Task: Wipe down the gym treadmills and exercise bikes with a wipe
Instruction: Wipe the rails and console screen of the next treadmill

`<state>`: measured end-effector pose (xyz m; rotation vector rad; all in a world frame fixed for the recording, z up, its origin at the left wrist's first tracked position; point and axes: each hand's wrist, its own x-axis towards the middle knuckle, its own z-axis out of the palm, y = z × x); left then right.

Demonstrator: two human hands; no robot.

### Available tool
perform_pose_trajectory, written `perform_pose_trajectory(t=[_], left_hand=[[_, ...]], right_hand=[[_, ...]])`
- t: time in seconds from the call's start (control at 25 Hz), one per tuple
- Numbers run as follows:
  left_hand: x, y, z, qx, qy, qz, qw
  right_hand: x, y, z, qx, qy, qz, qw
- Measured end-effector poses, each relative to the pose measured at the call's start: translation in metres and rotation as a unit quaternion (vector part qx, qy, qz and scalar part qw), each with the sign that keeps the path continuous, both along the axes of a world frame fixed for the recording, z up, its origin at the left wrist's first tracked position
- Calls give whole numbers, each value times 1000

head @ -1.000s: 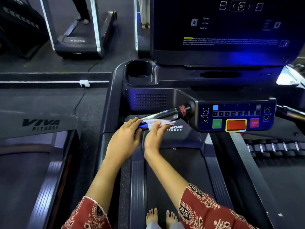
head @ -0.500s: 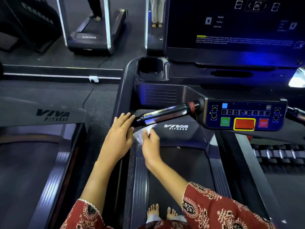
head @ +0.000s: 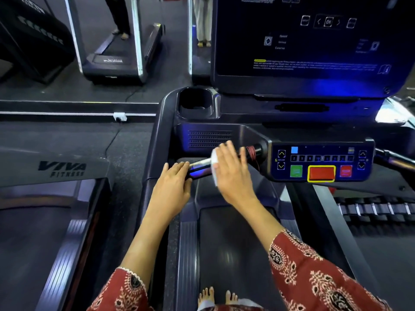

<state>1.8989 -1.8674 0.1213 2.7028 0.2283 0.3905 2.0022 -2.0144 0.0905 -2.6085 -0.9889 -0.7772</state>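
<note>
I stand barefoot on a dark treadmill belt (head: 235, 254). A shiny handlebar (head: 199, 167) sticks out left from the button panel (head: 321, 162). My right hand (head: 233, 176) lies over the middle of this bar and holds a white wipe (head: 213, 162) wrapped against it; only the wipe's left edge shows beside my thumb. My left hand (head: 173, 187) rests with straight fingers on the bar's free end. A red cord (head: 251, 153) is wound round the bar near the panel.
Above the panel sit the big dark console screen (head: 314, 41) and a cup holder (head: 195, 102). A second treadmill (head: 60, 169) stands close on the left. Dumbbells (head: 377, 209) line the right. Further back, a person's legs (head: 119, 16) stand on another treadmill.
My right hand rose from below the bar's left end, where it pinched the wipe, and now lies over the bar nearer the panel. My left hand stayed at the bar's end.
</note>
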Motion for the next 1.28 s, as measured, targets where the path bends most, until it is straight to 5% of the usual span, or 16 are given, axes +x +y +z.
perform_pose_trajectory(t=[0.08, 0.28, 0.44, 0.68, 0.84, 1.12, 1.28], left_hand=[[5, -4, 1, -11, 10, 3, 1000], [20, -16, -2, -45, 11, 7, 999], [41, -45, 12, -79, -19, -17, 997], [123, -154, 50, -41, -114, -188, 975], [178, -255, 55, 11, -113, -287, 951], [230, -360, 47, 102, -114, -320, 935], [241, -360, 40, 100, -110, -254, 956]], right_hand=[[3, -9, 4, 45, 19, -66, 997], [0, -13, -1, 27, 32, 123, 992], [5, -56, 13, 172, 82, 18, 982], [32, -149, 50, 320, 91, -67, 941], [63, -255, 45, 331, 70, -131, 932], [115, -367, 34, 351, 93, -174, 915], [148, -358, 30, 143, 113, -106, 978]])
